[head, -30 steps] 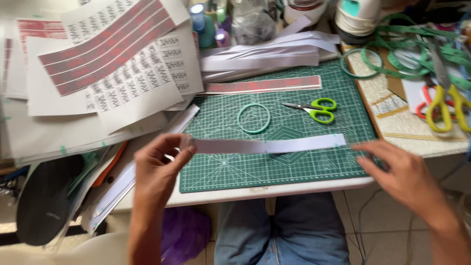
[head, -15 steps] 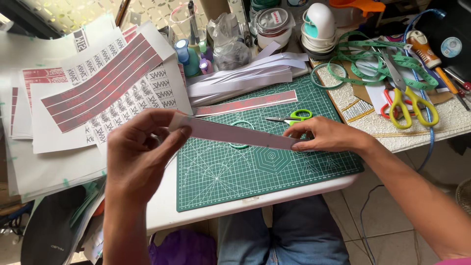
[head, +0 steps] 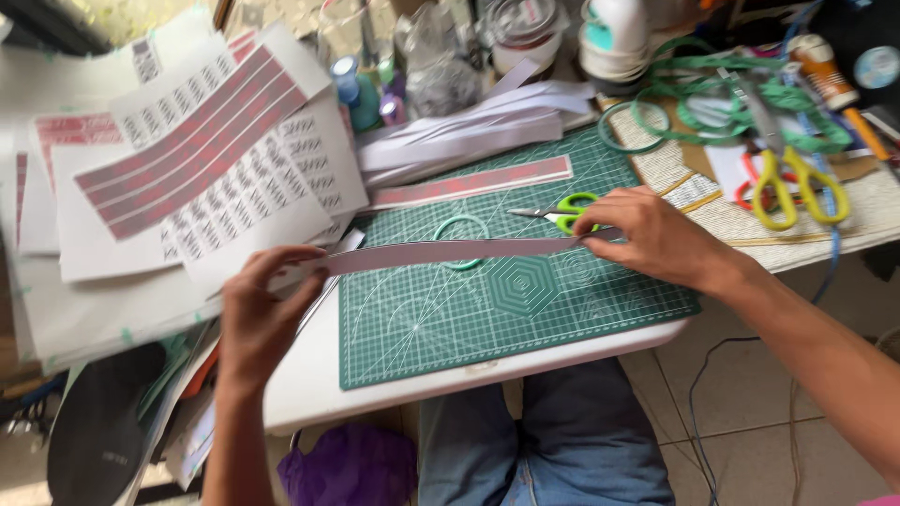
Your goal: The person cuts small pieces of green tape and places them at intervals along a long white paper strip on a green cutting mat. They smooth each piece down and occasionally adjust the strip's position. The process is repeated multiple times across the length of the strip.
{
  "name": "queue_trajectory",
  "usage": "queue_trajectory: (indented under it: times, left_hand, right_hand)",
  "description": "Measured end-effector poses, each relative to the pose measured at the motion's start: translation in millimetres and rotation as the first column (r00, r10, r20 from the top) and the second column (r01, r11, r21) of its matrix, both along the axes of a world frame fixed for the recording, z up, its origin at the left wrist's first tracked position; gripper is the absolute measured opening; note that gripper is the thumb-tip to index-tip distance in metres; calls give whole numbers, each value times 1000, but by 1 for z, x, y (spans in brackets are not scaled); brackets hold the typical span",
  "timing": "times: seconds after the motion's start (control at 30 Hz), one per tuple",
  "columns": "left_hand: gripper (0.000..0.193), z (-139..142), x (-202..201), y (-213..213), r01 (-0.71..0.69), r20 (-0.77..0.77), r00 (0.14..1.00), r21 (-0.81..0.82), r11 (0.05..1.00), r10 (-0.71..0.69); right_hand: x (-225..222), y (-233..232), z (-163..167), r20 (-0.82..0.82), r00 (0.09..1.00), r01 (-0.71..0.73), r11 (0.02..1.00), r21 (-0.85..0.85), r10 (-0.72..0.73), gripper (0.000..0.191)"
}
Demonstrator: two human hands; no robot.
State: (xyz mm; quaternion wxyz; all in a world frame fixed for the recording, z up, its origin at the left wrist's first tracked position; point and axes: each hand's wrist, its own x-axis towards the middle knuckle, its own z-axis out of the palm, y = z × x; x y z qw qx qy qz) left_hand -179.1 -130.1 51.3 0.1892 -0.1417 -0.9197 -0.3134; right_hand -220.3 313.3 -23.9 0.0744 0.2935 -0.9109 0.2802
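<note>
A long pale paper strip [head: 441, 253] is stretched above the green cutting mat [head: 487, 319]. My left hand [head: 267, 309] pinches its left end near the mat's left edge. My right hand [head: 656, 234] pinches its right end, just in front of the green-handled scissors [head: 562, 212] lying on the mat. A green ring [head: 461, 228] lies on the mat, partly behind the strip. Another strip with red print [head: 473, 184] lies along the mat's far edge.
Printed sheets with red bands [head: 197, 169] pile up at the left. A heap of white paper strips [head: 469, 131] lies behind the mat. Yellow-handled scissors [head: 797, 187], green rings [head: 694, 112] and jars crowd the right and back. My knees show below the white table edge [head: 469, 375].
The strip has swung from slanting to nearly level and sits lower over the mat. My left hand dropped down toward the table's front edge; my right hand stayed by the green scissors.
</note>
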Motion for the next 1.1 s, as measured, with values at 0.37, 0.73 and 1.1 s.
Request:
queue_trajectory:
  times: [0.37, 0.73, 1.1]
  left_hand:
    - [10, -110, 23, -34, -27, -231, 972, -291, 956, -43]
    - [12, -136, 27, -55, -28, -221, 974, -311, 950, -44]
    - [24, -134, 38, -77, -20, -199, 978, -362, 932, -56]
  right_hand:
    - [58, -39, -55, -404, 913, 164, 955, 247, -52, 21]
    - [62, -47, -59, -277, 960, 129, 922, 364, -24, 29]
    - [68, -48, -88, -259, 964, 197, 819, 538, -62, 41]
